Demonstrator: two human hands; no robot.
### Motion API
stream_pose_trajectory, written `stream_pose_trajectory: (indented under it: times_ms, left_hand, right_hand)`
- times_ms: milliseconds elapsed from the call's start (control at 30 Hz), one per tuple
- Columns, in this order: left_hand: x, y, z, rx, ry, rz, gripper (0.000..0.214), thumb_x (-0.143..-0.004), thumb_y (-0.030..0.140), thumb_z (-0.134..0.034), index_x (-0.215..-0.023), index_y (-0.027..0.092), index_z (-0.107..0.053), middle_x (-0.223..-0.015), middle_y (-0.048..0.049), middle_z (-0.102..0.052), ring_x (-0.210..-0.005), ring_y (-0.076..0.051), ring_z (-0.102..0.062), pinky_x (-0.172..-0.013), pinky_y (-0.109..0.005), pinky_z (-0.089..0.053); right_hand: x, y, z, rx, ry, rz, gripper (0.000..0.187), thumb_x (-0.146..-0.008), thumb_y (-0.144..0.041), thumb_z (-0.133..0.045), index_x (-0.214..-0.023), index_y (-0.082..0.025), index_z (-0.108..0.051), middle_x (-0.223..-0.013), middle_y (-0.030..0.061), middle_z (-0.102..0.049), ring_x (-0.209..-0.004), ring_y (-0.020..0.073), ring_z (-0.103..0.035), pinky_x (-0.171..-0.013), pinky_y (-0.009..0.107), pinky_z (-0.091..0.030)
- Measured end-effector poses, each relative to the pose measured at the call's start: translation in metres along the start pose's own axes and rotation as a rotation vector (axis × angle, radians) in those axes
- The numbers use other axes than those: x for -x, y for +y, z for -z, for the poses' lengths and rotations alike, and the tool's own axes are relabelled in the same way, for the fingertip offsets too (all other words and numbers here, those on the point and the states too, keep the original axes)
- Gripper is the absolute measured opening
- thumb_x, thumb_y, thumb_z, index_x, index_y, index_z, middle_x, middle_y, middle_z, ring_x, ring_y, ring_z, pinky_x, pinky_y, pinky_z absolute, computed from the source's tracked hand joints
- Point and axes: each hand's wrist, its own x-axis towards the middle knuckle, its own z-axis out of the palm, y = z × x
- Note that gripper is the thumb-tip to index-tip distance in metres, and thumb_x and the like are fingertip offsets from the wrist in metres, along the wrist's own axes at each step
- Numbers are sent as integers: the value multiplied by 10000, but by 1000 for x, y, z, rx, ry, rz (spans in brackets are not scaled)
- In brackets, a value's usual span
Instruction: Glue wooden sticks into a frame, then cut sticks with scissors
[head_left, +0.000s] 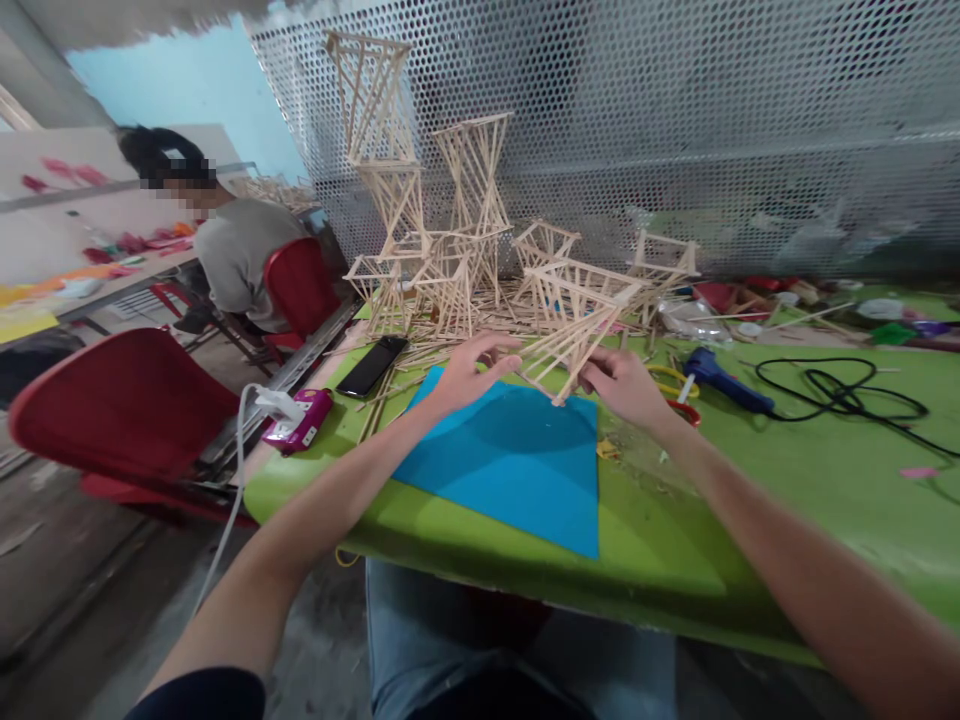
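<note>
A small frame of thin wooden sticks (574,335), with slanting struts, is tilted between my hands above a blue sheet (510,460). My left hand (476,372) is at its left side, thumb and fingers curled about the lower stick ends. My right hand (619,380) grips the right side, fingers bent around the sticks; some fingertips are hidden behind the frame. To the right of my right hand lie a blue glue gun (727,385) and scissors with red and yellow handles (684,410).
Stick towers (472,170) and loose sticks stand and lie behind the frame. On the left are a black phone (373,366) and a purple power strip (301,420) with a white cord. A black cable (840,390) coils at right. Another person (244,250) sits beyond red chairs (127,410).
</note>
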Motion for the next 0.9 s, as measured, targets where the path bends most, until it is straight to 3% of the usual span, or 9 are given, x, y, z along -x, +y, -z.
stream_pose_trajectory:
  times_ms: [133, 233, 333, 467, 667, 800, 900]
  left_hand:
    - [0, 5, 4, -16, -238, 22, 427, -1004, 584, -640, -950, 198, -815, -1037, -78, -793, -877, -180, -689, -736, -278, -488]
    - [2, 6, 3, 53, -315, 70, 456, -1004, 584, -637, -872, 184, -811, -878, -54, -771, -765, -159, -654, -687, -267, -458]
    - [3, -2, -1, 88, -206, 99, 426, -977, 576, -683, -915, 182, -833, -845, -46, -773, -730, -150, -656, -663, -257, -461]
    - [4, -18, -12, 238, -37, 192, 403, -930, 572, -744, -1023, 195, -852, -1004, -63, -823, -943, -212, -767, -841, -306, -590]
    - [4, -17, -19, 500, -56, 281, 497, -879, 566, -803, -1208, 194, -821, -1219, -87, -814, -1123, -266, -781, -1016, -406, -627]
    - [6, -4, -16, 423, -169, 208, 517, -892, 467, -819, -1323, 187, -773, -1348, -114, -769, -1235, -288, -746, -1059, -400, -607]
    - [7, 2, -14, 288, -157, 181, 470, -920, 445, -783, -1307, 177, -779, -1300, -122, -789, -1176, -286, -769, -1000, -393, -627]
  right_hand:
    - [-2, 3, 0, -23, 21, 25, 284, -961, -422, -622, -793, -206, -700, -623, -5, -611, -539, 138, -494, -543, 294, -361]
    - [-5, 6, -3, -61, 37, 60, 241, -938, -420, -655, -830, -212, -715, -716, 19, -682, -628, 175, -596, -584, 305, -438]
    - [-4, 6, -4, -70, 169, 79, 173, -926, -382, -683, -974, -221, -723, -794, 31, -721, -694, 199, -652, -631, 329, -499]
    - [1, 0, 0, 11, 390, 136, 214, -981, -376, -662, -1142, -240, -702, -822, 25, -707, -646, 172, -606, -592, 321, -478]
    - [7, -12, -1, 251, 255, 328, 244, -1018, -408, -648, -1209, -268, -703, -1061, 81, -698, -744, 196, -629, -707, 391, -545]
    - [4, -9, -5, 320, 194, 314, 262, -1027, -418, -641, -1235, -263, -675, -1176, 109, -671, -834, 229, -641, -777, 428, -558]
    - [2, -4, -7, 288, 178, 314, 230, -1041, -392, -616, -1231, -270, -663, -1207, 106, -668, -964, 261, -663, -872, 454, -569]
